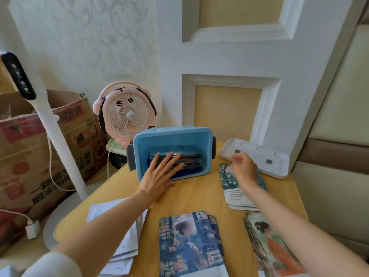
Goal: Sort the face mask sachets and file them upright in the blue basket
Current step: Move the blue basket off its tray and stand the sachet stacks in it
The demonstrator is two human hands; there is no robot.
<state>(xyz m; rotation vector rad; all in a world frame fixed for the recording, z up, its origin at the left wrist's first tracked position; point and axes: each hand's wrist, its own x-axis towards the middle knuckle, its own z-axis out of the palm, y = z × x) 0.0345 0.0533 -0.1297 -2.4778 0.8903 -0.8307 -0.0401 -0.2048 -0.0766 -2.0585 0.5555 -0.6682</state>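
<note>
The blue basket (139,144) lies tipped toward me on the wooden table, with several dark sachets (189,162) stacked inside. My left hand (159,176) rests flat, fingers spread, against those sachets at the basket's mouth. Above a green-white pile of sachets (233,188) to the right of the basket, my right hand (244,168) hovers with fingers loosely curled and holds nothing. A blue pile of sachets (189,242) lies at the front centre, an orange pile (273,248) at the front right, and a white pile (127,242) under my left forearm.
A white plastic tray (259,154) sits at the table's back right. The pink desk fan (125,112) stands behind the basket to the left. A cardboard box (40,148) and a white lamp pole (60,144) stand left of the table (199,192).
</note>
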